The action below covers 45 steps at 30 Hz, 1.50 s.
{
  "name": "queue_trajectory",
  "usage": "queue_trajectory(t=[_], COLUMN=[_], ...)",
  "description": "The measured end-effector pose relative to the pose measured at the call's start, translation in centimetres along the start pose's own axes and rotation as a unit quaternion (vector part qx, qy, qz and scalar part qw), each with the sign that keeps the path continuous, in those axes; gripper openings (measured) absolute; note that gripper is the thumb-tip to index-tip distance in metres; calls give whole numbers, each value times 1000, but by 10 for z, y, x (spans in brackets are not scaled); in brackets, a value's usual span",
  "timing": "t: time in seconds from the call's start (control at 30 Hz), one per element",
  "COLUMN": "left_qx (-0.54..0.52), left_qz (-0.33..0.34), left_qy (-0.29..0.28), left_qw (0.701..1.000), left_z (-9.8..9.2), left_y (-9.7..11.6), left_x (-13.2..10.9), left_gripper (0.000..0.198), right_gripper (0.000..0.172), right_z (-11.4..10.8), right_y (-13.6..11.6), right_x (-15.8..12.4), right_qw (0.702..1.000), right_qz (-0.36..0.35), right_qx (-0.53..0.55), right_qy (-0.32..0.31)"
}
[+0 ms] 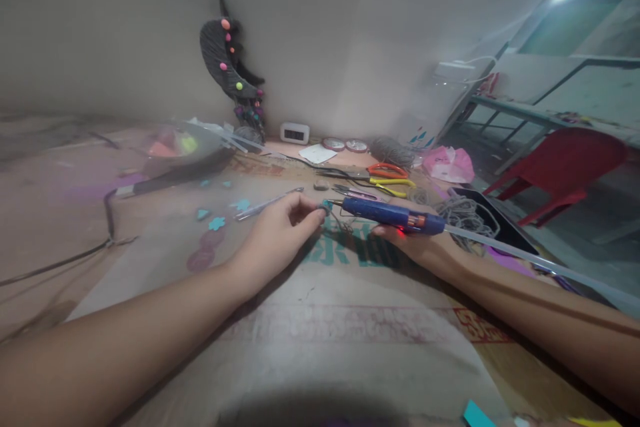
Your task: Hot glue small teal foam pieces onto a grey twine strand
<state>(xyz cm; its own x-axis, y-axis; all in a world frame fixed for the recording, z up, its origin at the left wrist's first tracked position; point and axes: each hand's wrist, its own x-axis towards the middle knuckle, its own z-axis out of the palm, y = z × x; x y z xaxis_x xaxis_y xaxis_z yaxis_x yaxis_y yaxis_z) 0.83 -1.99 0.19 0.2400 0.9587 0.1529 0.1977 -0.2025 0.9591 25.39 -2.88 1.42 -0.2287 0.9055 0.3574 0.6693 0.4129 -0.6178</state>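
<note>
My right hand (415,240) is wrapped round a blue hot glue gun (385,212), with a long clear glue stick (505,243) out of its back end and a red light glowing underneath. The gun's metal nozzle points left. Right at its tip, my left hand (295,220) pinches a small teal piece (326,205) between thumb and fingers; most of it is hidden. Thin grey cord (344,223) hangs close by. Teal flower cut-outs (217,223) lie on the sheet left of my left hand. Beyond it is a clear stick-like tool (267,205).
Orange-handled scissors (387,171), yellow-handled pliers (395,183) and a white digital clock (295,133) stand or lie further back. A dark crescent ornament (217,57) hangs at the wall. Grey yarn (467,217) sits in a black tray at right. A red chair (560,167) stands beyond.
</note>
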Motion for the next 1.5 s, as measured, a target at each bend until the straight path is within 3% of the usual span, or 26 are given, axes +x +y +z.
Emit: queue_trajectory(t=[0.77, 1.17, 1.5], left_qx=[-34, -36, -33], left_qz=[-19, -18, -21], left_qy=[3, -1, -4], left_qw=[999, 999, 999], left_z=[0, 0, 0], left_y=[-3, -4, 1], left_x=[1, 2, 2], left_gripper=[19, 18, 18], right_gripper=[30, 20, 22], right_z=[-1, -1, -2], right_y=[0, -1, -5], right_x=[0, -1, 1], right_qw=[1000, 1000, 999], right_qz=[-3, -3, 2], right_qx=[-4, -3, 7], right_qy=[-5, -5, 37])
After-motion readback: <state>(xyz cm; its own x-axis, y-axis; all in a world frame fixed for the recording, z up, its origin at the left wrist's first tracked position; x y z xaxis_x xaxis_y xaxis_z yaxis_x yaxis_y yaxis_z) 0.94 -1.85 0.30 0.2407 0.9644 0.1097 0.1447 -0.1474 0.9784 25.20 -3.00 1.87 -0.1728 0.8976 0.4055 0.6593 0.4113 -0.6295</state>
